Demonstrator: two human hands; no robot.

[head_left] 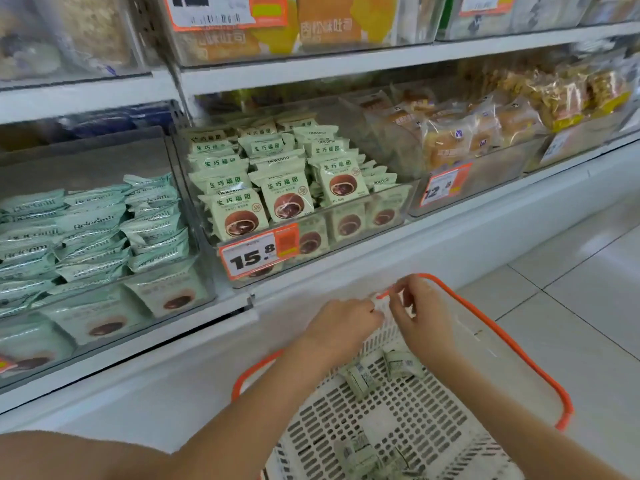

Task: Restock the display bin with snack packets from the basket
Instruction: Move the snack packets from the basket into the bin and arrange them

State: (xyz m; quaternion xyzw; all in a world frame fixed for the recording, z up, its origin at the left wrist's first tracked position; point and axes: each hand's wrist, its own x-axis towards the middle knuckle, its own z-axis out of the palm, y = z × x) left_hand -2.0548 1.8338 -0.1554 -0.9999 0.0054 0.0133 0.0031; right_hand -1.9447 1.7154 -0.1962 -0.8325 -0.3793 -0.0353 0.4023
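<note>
White shop shelving fills the background, with clear plastic bins lined along a shelf (346,265) above a pale tiled floor (571,271). At the middle stands the display bin (398,216), already holding rows of pale green snack packets (287,192) printed with a brown round cake, and an orange-and-white price tag (258,252) reading 15.8 hangs on its front wall. To its left a second bin (104,306) carries mint-coloured packets, and to its right a third bin (485,181) holds wrapped buns. Below the shelf sits a white perforated basket (381,420) with an orange rim, and a few small green packets (403,365) lie on its floor, some near the far end and more at the near end. Both hands meet over the basket's far edge: the left hand (346,323) has its fingers curled at the top of the basket's white wall, and the right hand (422,313) pinches the orange rim between thumb and fingers. Whether the left hand actually grasps anything cannot be told.
</note>
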